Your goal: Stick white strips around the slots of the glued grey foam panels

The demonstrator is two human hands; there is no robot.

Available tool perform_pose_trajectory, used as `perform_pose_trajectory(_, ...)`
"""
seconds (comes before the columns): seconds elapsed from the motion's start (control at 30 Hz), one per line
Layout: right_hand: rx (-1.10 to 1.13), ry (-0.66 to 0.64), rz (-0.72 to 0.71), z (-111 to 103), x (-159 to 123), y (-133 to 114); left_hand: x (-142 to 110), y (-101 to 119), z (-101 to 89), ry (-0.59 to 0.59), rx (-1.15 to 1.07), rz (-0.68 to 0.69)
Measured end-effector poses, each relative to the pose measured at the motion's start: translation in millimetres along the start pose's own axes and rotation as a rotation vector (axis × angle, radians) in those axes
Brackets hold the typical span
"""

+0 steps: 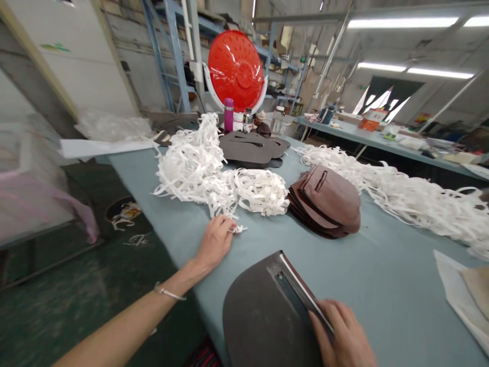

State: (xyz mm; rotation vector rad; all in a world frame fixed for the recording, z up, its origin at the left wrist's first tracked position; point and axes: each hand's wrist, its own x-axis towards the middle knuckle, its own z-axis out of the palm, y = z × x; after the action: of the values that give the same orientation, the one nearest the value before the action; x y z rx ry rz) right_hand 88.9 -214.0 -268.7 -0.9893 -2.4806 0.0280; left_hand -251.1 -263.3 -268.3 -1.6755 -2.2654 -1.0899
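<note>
My right hand [344,331] grips the edge of a dark grey flat panel [260,311] with one rounded end and a slot. A white strip [300,285] runs along its straight edge, and brown material shows behind that edge. Over the table's left side, my left hand [218,237] has its fingers drawn together around a small bit of white strip [238,229]. Just beyond it lies a big tangled heap of white strips [191,163]. To the right of the heap sits a stack of brown rounded leather-like pieces [330,199], the top one slotted.
Dark grey panels [248,148], a purple bottle [228,116] and a red basket [237,69] are at the table's far end. More white strips [420,199] line the right side. The blue-green table's [164,224] left edge drops to a green floor.
</note>
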Motion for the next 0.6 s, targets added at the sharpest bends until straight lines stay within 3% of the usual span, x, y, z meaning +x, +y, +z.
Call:
perform_pose_trajectory(0.13, 0.338, -0.040, 0.056, 23.3, 74.6, -72.6, -11.4, -2.7, -5.1, -0.051, -0.278, 0.149)
perform_pose_trajectory(0.23, 0.387, -0.088, 0.053, 43.4, 113.3, -102.8, -15.2, 1.3, -4.8, -0.049, -0.381, 0.183)
perform_pose_trajectory(0.4, 0.323, -0.103, 0.059, 66.0, 132.2, -116.6, -14.0, -0.6, -3.3, -0.094, -0.444, 0.156)
perform_pose_trajectory(0.6, 0.357, -0.092, 0.071, 65.6, 126.6, -118.0, -16.4, -1.8, -0.6, -0.115, -0.383, 0.088)
